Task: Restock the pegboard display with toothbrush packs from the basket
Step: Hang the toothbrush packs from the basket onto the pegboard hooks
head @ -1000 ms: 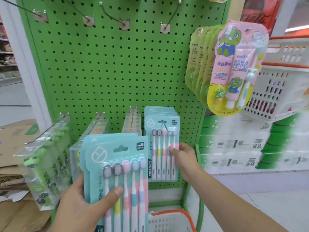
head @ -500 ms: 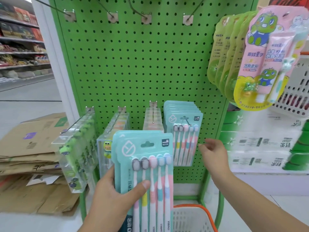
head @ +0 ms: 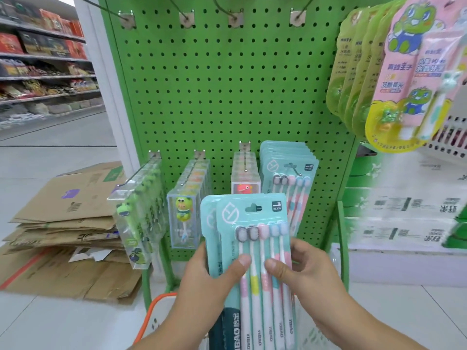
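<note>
Right hand [head: 305, 269] now on held packs [head: 252, 223]

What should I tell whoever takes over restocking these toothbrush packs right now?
Left hand grips a stack of teal toothbrush packs; right hand pinches the front pack.
Done: several matching hung packs sit on the lower right hook of the pegboard.
Left: hang the held packs there, then probably check the orange-rimmed basket below; its contents are hidden.

The front teal toothbrush pack [head: 255, 248] reads "YIBAO" down each brush handle and, larger, on its dark lower-left band, with a small corner label like "NO.Y36"; the pink kids' toothpaste card [head: 414, 79] carries Chinese print
</note>
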